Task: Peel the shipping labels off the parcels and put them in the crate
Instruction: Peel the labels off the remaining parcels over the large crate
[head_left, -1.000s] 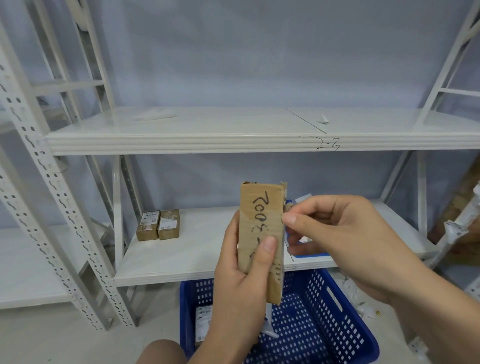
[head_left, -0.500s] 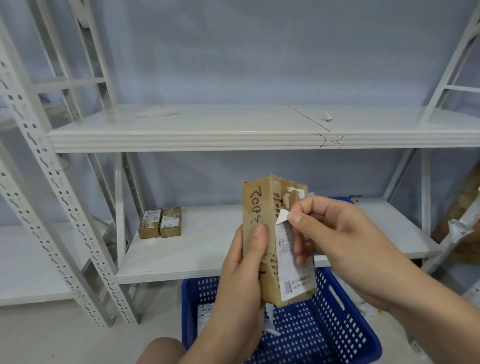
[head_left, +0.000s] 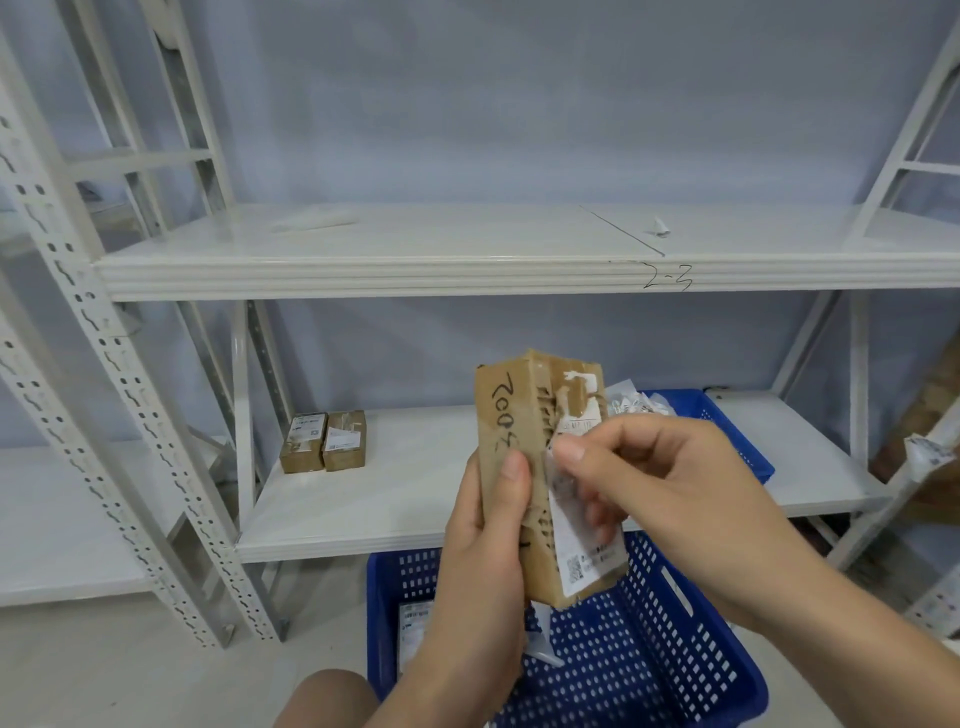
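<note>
Label (head_left: 584, 564) print blurred; right hand (head_left: 675, 493) hides part.

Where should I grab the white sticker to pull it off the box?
Pinch the sticker at its loose top corner, coming from the right, where the right hand pinches it. That end already stands off the box; the bottom end lies flat, leaving nothing to catch.

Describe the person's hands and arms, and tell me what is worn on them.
The left hand and the right hand are both bare: no gloves, rings, watch or bracelet. No sleeves show, and both arms are uncovered right to the frame's edge. The thumbnails are short and unpainted.
</note>
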